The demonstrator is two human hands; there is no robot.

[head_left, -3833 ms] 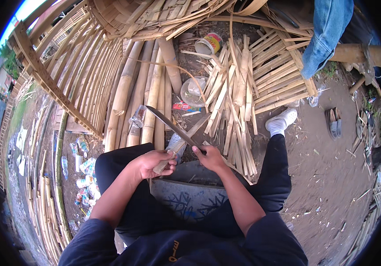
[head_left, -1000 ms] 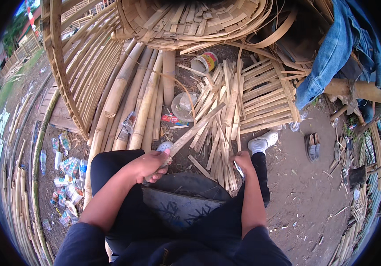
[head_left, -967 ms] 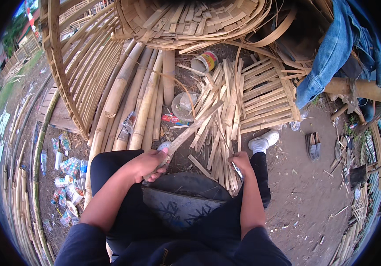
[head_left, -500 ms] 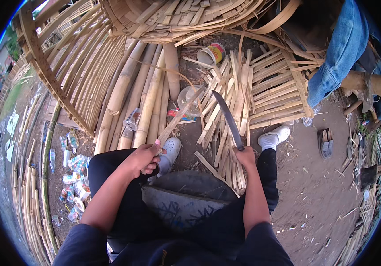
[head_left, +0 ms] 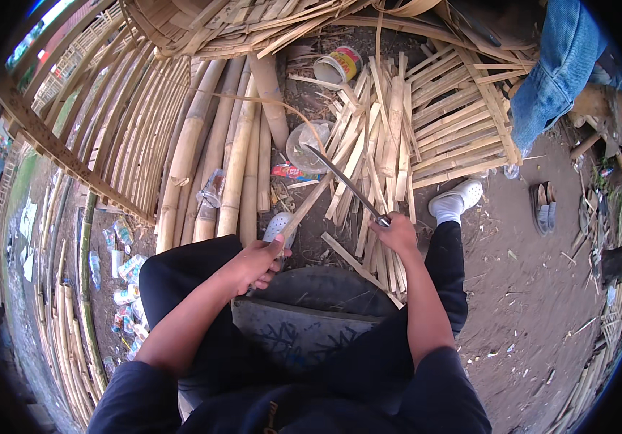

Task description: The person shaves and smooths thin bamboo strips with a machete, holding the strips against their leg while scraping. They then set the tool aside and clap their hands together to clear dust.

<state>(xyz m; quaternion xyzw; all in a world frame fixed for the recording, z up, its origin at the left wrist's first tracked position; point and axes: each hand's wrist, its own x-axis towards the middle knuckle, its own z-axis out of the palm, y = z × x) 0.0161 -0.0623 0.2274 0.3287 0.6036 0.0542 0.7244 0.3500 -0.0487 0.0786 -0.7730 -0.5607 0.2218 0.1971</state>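
Note:
My left hand (head_left: 259, 265) is closed around the lower end of a bamboo strip (head_left: 305, 207), which slants up and away to the right above my left shoe. In my right hand (head_left: 396, 233) is the handle of a long dark machete (head_left: 348, 184). Its blade points up and to the left, crossing in front of the strip's far part; whether the two touch I cannot tell. Beyond and below the blade lies a loose pile of split bamboo strips (head_left: 398, 145) on the ground. Between my legs stands a dark, curved-topped block (head_left: 304, 329).
Thick bamboo poles (head_left: 233, 173) lie at left beside a slatted bamboo frame (head_left: 72, 155). A slatted panel (head_left: 456, 119) is right of the pile. Ahead are a white tub (head_left: 336, 66) and a woven basket (head_left: 210, 29). Someone's denim-clad leg (head_left: 560, 79) shows at upper right.
The machete has swung leftward and now lies across the line of the bamboo strip. My right hand has shifted slightly up, and my left hand slightly right with the strip.

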